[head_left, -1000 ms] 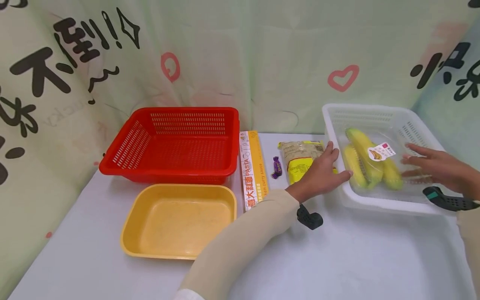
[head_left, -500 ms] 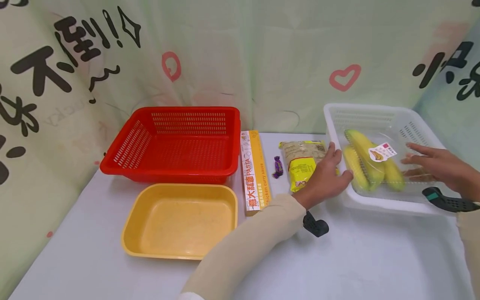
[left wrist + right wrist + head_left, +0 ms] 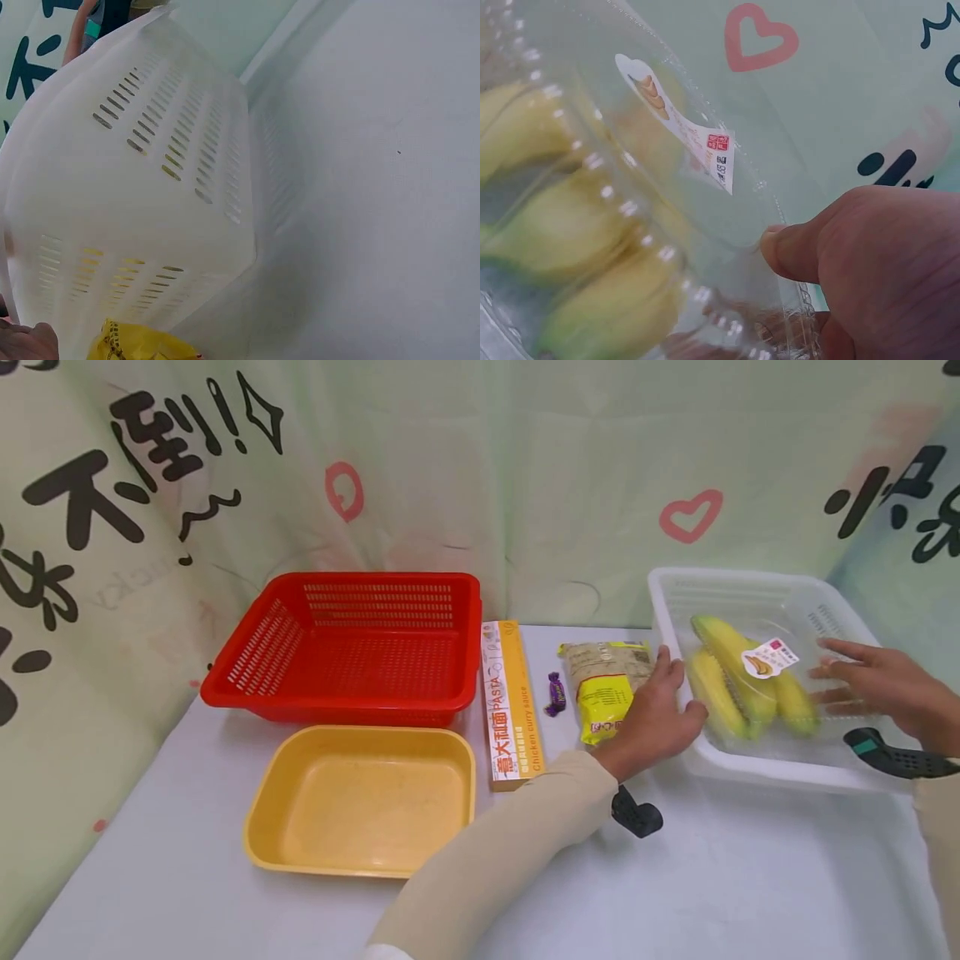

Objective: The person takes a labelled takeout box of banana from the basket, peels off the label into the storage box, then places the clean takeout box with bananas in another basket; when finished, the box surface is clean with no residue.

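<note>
Bracing my left hand against the left wall of the white slotted plastic basket, fingers straight, thumb up along the rim, nothing gripped. My right hand lies flat-fingered against the clear plastic clamshell of yellow corn cobs; the right wrist view shows my thumb pressed to the clamshell's edge, not curled round it. The clamshell sits inside the basket, toward its 9 o'clock half, label sticker on top.

Risks, as I judge them:
- Clamshell is thin and slick; a flat-fingered push may slide off it or spring the lid open.
- Basket is light; uneven pressure from my two hands may skid it on the pale tabletop or tip its near wall.
- The yellow-and-brown food packet lies just at 9 o'clock of the basket, partly beneath my left hand; a basket shift to 9 o'clock pushes it toward the small purple wrapped candy and the long yellow pasta box.

Versus half a second ago: clamshell sits slightly further toward 3 o'clock and 12 o'clock in the basket, label with it. Right hand follows, a little higher in view. Left hand is nearly unchanged. Red slotted plastic basket and yellow plastic tub at 9 o'clock are unmoved.
</note>
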Demonstrator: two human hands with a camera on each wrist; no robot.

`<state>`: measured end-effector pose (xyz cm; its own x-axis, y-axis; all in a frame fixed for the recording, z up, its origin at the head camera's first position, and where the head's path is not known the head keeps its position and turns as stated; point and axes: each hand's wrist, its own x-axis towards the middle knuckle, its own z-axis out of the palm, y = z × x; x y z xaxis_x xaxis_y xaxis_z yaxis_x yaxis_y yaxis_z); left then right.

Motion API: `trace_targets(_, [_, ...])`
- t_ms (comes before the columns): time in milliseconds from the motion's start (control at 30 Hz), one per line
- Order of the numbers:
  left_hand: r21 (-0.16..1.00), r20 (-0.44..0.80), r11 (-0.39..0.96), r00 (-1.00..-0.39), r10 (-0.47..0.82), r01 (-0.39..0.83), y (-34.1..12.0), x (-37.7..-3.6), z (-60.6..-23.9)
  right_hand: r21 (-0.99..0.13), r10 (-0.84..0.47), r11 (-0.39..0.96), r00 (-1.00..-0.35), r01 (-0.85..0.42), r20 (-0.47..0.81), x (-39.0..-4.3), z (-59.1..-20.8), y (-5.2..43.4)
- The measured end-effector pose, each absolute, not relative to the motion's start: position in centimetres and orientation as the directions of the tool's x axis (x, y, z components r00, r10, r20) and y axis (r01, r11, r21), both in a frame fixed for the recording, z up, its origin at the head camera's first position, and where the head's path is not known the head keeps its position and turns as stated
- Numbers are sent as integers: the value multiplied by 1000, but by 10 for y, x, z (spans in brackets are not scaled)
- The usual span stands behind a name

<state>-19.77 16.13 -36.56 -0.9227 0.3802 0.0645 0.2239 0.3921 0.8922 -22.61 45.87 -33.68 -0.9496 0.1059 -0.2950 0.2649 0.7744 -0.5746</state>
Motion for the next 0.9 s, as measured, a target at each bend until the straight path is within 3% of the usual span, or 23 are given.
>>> trace_targets(433, [880, 86, 376, -876, 475, 291, 146, -208, -362, -563, 120, 782, -950, 268, -287, -230, -323, 471])
trace_targets(900, [871, 58, 400, -868, 493, 286, 130, -219, -359, -578, 84, 786, -964, 219, -251, -228, -313, 471])
